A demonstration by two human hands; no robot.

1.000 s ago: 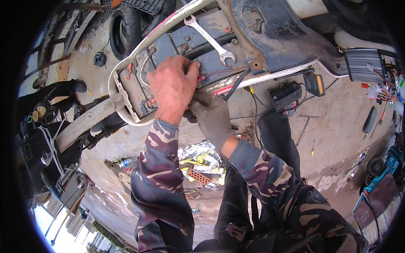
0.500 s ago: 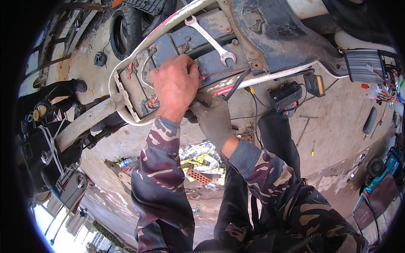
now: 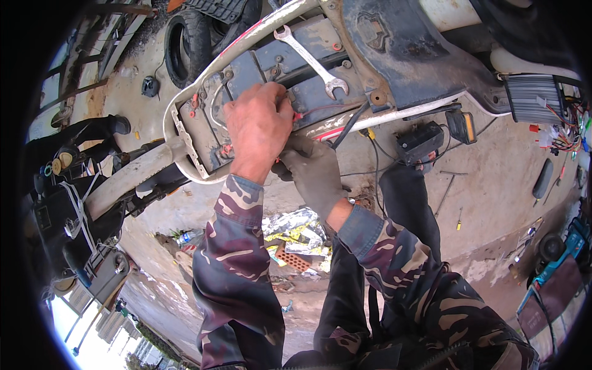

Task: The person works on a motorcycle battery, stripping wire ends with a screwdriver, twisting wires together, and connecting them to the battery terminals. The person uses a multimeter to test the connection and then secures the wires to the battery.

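My bare left hand [image 3: 259, 126] is closed over the near edge of a battery compartment, its fingers curled down and mostly hidden. A thin red wire [image 3: 320, 112] runs to its fingertips. My right hand [image 3: 313, 174], in a grey glove, is closed just below it at the compartment's rim. A small red bit shows at the glove's fingertips, too little to name. Under and beyond the hands lie dark batteries [image 3: 245, 75] with bolted terminals. An open-ended wrench [image 3: 310, 60] rests across them. At the left end, a pale looped wire [image 3: 215, 106] and red-capped terminals [image 3: 195, 100] show.
The compartment belongs to a scooter frame with a white rim [image 3: 206, 68]. A tyre [image 3: 187, 46] lies beyond it. To the right are a black box with cables [image 3: 420, 142], a T-handled tool [image 3: 448, 191] and a screwdriver [image 3: 459, 219]. A perforated brick [image 3: 293, 258] lies among litter.
The scene has shifted slightly right and down in the view. Both hands stay at the same spot, with only slight movement of the fingers.
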